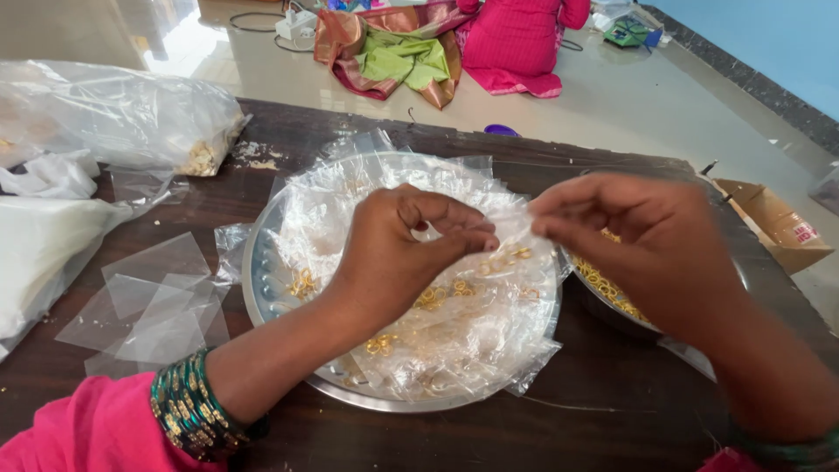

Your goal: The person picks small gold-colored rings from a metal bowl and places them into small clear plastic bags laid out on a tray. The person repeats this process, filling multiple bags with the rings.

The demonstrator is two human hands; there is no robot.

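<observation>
Head view, looking down on a dark wooden table (612, 411). Both hands meet above a round steel plate (262, 301) and pinch the same small clear plastic pouch (516, 229) between them. The left hand (398, 253) is curled, thumb and forefinger pressed together on the pouch's left edge; the right hand (638, 232) is likewise closed, fingertips pinching the pouch's right edge. The pouch is held just above the middle of the plate, slightly toward its right rim.

Beneath the hands, the plate carries a heap of filled clear pouches (472, 336), each showing small gold-coloured rings (428, 299) inside. Just beside the plate on the right, partly hidden by the right hand, stands a second dish (616, 319) holding loose gold-coloured rings. To the left of the plate, several flat, empty clear pouches (157, 301) lie overlapping on the table. Farther left sit 2 large plastic bags: 1 clear (114, 109) near the far table edge and 1 whitish (44, 253) near the left edge.

The left wrist wears a stack of green and gold bangles (188, 406) next to a pink sleeve (96, 433). A brown cardboard box (773, 223) rests at the table's right edge. On the floor beyond, a person in pink clothing (516, 44) sits beside folded green and bronze cloth (398, 52).
</observation>
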